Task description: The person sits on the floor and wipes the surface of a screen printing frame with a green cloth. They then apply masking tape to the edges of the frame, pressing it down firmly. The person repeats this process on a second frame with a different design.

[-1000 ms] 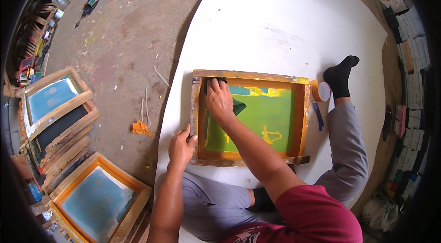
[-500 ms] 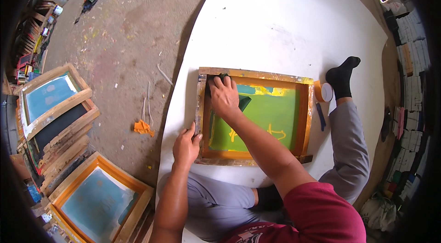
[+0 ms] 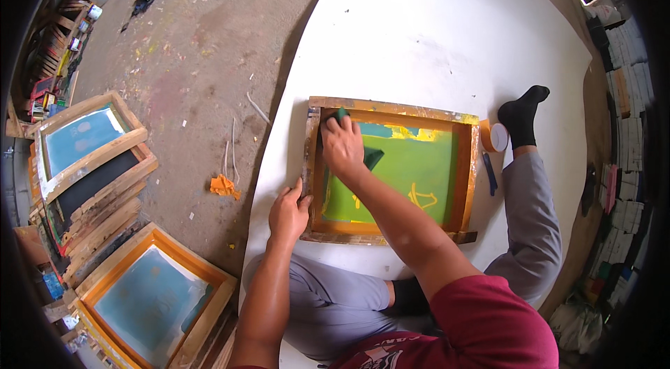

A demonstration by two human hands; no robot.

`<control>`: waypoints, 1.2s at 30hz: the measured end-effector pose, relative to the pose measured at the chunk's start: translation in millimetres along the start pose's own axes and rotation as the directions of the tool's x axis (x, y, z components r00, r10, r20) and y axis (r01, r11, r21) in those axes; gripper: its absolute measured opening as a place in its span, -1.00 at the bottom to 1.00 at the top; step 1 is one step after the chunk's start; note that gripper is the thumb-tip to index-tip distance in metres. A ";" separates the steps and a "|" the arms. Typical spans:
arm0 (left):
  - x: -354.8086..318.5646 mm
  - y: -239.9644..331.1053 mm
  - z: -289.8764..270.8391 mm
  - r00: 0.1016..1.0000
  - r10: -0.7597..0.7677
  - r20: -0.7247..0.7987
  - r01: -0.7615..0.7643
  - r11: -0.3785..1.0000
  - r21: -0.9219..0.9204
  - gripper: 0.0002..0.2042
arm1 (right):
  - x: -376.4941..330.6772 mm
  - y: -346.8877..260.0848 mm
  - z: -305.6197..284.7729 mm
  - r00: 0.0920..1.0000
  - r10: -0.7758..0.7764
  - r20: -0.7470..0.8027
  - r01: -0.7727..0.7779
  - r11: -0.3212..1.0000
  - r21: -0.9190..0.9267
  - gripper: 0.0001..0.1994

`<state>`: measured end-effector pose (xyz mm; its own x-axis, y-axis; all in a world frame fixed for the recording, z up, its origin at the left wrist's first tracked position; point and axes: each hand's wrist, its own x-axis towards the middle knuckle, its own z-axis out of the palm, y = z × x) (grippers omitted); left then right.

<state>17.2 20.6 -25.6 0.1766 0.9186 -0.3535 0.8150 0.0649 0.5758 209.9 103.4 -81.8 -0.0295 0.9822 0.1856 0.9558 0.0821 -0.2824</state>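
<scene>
A wooden screen printing frame (image 3: pixel 391 237) lies in front of me, its mesh (image 3: pixel 412 173) green with yellow patches and marks. My right hand (image 3: pixel 343 147) is inside the frame near its far left corner, fingers bent and pressing on a dark green cloth (image 3: pixel 373 157). Part of that cloth sticks out to the right of the hand, and another bit shows above the fingertips. At the frame's left side, my left hand (image 3: pixel 289 212) grips the outer edge with its fingers and thumb.
The frame rests on a large white sheet (image 3: pixel 447 27). An orange tape roll (image 3: pixel 495 137) and a blue tool (image 3: pixel 490 175) lie right of it, by my outstretched leg. More screen frames (image 3: pixel 150 306) are stacked at left, with orange scrap (image 3: pixel 223 186) on the floor.
The view has shifted slightly, and the frame appears a little higher and further right. My right hand stays at the far left corner with the cloth; my left hand remains on the edge.
</scene>
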 end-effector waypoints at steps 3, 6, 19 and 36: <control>-0.4 3.8 -4.9 0.998 -0.050 0.032 0.052 0.998 -0.037 -0.46 | -40.7 -17.9 -10.2 0.991 -0.101 0.087 0.102 0.995 -0.016 -0.72; -2.4 4.7 -5.5 0.998 -0.055 0.030 0.056 0.998 -0.041 -0.46 | -51.8 -18.4 -12.4 0.991 -0.114 0.076 0.118 0.992 -0.052 -0.71; -1.8 -0.9 0.6 0.999 0.011 -0.032 -0.010 0.999 0.041 -0.47 | 30.5 1.0 -9.6 0.978 -0.048 0.202 0.101 0.959 -0.264 -0.79; -0.4 -5.8 1.3 0.999 -0.033 -0.012 0.033 0.999 -0.004 -0.45 | 39.5 21.5 -12.0 0.932 -0.274 0.238 0.343 0.879 -0.330 -0.80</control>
<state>13.1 19.4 -29.8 0.1435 0.9205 -0.3635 0.8183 0.0963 0.5667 232.8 141.9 -69.2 -0.3594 0.9328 0.0263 0.9268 0.3536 0.1263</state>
